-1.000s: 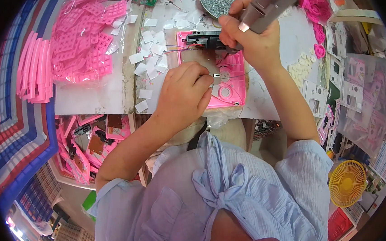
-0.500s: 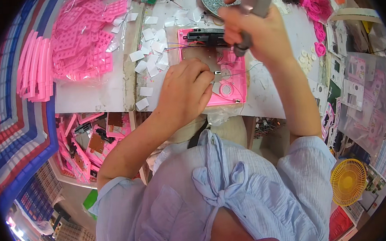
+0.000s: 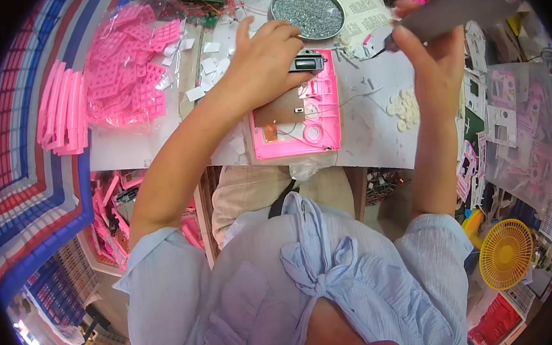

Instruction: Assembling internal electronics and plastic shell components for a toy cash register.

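Observation:
My left hand (image 3: 264,60) lies over the far left part of a pink plastic casing (image 3: 328,141), its fingers spread and the tips close to a round dish of small metal screws (image 3: 309,14). Its thumb rests by a black part (image 3: 307,62) at the casing's far end. Inside the casing are a brown board (image 3: 277,109), thin wires and a round ring (image 3: 312,133). My right hand (image 3: 435,56) is closed around a dark grey electric screwdriver (image 3: 455,12), held up to the right of the casing, its bit pointing left. The hand partly hides the tool's near end.
A clear bag of pink keypad-like parts (image 3: 125,74) lies left, beside stacked pink strips (image 3: 64,114). White square pieces (image 3: 209,67) are scattered left of the casing. Cream discs (image 3: 404,108) lie to the right. A box of pink casings (image 3: 104,218) sits below the table's left side.
My right hand has swung right with the screwdriver, away from the casing. My left hand has moved from the board to the far end, toward the screw dish. The casing sits slightly further left.

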Motion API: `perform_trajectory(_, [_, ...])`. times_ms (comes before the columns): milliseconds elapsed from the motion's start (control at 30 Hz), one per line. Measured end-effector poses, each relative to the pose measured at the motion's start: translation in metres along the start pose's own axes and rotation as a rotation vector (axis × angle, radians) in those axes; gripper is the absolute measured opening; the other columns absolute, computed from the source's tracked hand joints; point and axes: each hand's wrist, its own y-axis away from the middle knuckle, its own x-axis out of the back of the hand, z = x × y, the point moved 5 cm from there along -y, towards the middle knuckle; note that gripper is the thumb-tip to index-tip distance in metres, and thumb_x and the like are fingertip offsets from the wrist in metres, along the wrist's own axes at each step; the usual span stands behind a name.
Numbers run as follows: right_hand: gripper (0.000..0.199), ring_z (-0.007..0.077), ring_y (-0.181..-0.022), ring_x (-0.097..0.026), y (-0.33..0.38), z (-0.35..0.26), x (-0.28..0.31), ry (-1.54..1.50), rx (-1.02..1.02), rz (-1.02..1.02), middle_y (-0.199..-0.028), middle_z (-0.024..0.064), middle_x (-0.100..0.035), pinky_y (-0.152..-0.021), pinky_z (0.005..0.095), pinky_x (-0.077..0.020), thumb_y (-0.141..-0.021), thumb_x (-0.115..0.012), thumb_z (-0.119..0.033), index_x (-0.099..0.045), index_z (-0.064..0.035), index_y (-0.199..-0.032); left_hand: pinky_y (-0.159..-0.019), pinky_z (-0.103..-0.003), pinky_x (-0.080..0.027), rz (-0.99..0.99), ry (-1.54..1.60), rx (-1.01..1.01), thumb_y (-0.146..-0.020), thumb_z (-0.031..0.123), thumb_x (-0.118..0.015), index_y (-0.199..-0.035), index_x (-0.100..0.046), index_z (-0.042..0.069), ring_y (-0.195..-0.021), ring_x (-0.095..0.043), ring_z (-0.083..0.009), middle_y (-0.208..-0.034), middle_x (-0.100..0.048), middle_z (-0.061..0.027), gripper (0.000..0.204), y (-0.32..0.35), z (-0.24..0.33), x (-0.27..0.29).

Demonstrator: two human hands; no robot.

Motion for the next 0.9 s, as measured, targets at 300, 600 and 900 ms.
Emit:
perform_trajectory(300, [0.023,0.0274,-0.079,-0.07,0.057,0.102,0.201,0.86,-0.399,0.015,-0.088,0.0094,-0.075,-0.076,0.0343,-0.0541,-0.087,-0.073,-0.021,-0.074,-0.0049,-0.104,-0.1,-0.036,-0.046,-0.391,0.504,0.991,-0.076,0.01,-0.08,-0.133,-0.057,-0.002,-0.112,-0.06,-0.0226,-0.117,-0.063,-0.0111,0.062,0.227,-0.051,0.2])
perform_trajectory(600, [0.044,0.0327,-0.102,-0.068,-0.016,0.14,0.251,1.431,-0.275,0.003,-0.107,0.017,-0.072,-0.088,0.0422,-0.0533,-0.081,-0.075,-0.039,-0.072,-0.0125,-0.116,-0.073,-0.035,-0.055,0.196,0.506,2.158,-0.089,0.035,-0.075,-0.122,-0.067,0.005,-0.085,-0.068,-0.0217,-0.114,-0.067,-0.007,0.046,0.715,-0.099,0.168])
perform_trajectory(900, [0.021,0.0124,-0.085,-0.07,0.004,0.111,0.187,0.295,-0.343,0.098,-0.098,0.0088,-0.073,-0.073,0.0292,-0.06,-0.093,-0.067,-0.003,-0.07,0.0029,-0.112,-0.073,-0.05,-0.056,-0.926,-0.494,1.486,-0.097,0.055,-0.054,-0.1,-0.071,0.004,-0.085,-0.072,-0.0364,-0.087,-0.071,-0.0218,0.054,0.539,-0.097,0.169])
